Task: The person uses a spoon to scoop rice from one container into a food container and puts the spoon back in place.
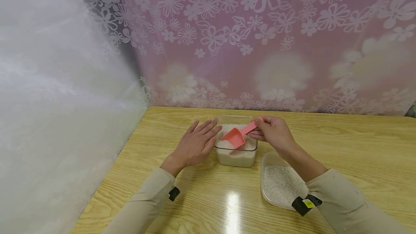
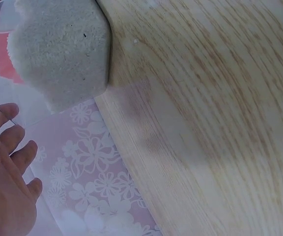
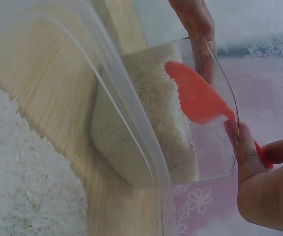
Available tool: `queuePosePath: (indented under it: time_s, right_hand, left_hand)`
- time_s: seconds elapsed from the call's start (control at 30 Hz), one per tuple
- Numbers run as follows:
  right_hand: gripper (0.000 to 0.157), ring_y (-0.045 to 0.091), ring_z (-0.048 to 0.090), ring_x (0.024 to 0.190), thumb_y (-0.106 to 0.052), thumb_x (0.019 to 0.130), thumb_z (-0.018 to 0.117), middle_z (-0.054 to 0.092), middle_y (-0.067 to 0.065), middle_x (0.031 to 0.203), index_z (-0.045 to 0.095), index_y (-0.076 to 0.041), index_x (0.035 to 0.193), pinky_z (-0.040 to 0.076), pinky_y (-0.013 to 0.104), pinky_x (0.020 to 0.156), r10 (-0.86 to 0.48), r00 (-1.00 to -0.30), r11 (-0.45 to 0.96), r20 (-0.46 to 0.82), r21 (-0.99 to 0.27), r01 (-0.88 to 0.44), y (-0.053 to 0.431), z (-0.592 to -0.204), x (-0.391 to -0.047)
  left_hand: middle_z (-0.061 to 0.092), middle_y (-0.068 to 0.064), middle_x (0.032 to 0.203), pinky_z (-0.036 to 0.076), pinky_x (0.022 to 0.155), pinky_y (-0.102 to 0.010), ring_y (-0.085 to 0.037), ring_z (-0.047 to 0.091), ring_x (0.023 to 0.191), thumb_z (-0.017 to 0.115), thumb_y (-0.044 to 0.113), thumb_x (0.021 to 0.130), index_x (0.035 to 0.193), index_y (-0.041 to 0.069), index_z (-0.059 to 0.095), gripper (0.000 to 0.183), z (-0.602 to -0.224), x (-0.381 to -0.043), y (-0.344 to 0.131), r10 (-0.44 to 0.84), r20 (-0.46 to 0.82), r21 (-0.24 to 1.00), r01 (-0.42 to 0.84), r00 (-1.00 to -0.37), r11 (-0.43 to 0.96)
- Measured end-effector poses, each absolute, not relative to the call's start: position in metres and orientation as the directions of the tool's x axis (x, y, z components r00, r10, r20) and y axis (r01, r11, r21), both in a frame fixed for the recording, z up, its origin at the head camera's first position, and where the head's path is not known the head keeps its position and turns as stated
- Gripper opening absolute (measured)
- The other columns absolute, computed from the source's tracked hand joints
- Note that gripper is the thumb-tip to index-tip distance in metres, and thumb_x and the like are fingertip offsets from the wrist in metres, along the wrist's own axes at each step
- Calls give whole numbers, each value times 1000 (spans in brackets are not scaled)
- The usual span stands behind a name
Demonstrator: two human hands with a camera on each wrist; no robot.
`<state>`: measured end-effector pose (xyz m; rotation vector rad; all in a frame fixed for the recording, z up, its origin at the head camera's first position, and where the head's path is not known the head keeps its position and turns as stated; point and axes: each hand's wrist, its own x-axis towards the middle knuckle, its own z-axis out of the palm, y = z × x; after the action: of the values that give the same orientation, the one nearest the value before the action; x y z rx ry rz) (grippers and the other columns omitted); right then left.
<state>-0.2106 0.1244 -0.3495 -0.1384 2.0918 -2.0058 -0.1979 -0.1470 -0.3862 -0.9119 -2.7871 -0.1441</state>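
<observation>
My right hand (image 1: 274, 131) grips the handle of a pink scoop (image 1: 236, 137) between thumb and fingers. The scoop's bowl is inside a clear square container (image 1: 236, 158), its tip at the surface of the rice (image 3: 154, 103). In the right wrist view the handle passes over the container's rim. My left hand (image 1: 196, 143) lies along the container's left side, fingers extended with the tips at the rim. In the left wrist view its fingers (image 2: 24, 156) are slightly bent beside the clear wall.
A second, translucent container (image 1: 264, 187) holding more white rice (image 1: 282, 185) stands nearer and to the right, partly under my right forearm. Both stand on a wood-grain table (image 1: 201, 205). A flowered pink curtain (image 1: 227, 64) hangs behind; white sheeting (image 1: 65, 100) covers the left side.
</observation>
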Motion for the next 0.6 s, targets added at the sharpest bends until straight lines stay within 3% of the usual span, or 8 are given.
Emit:
queuePosePath:
  time_s: [0.37, 0.6]
  right_hand:
    - [48, 14, 69, 86, -19, 104, 44, 67, 11, 95, 37, 16, 136, 51, 32, 85, -279, -952, -78, -125, -985, 152, 137, -350, -208]
    - [49, 13, 69, 89, -17, 104, 42, 68, 8, 95, 31, 15, 139, 50, 28, 86, -296, -940, -191, -169, -954, 231, 149, -351, -211]
  left_hand:
    - [24, 1, 156, 9, 116, -42, -16, 22, 142, 24, 36, 105, 149, 20, 38, 49, -386, -198, -146, 579, 229, 27, 600, -783, 800]
    - [26, 0, 155, 9, 116, -42, -15, 22, 141, 19, 38, 105, 149, 21, 37, 50, -386, -197, -148, 576, 231, 38, 598, -785, 800]
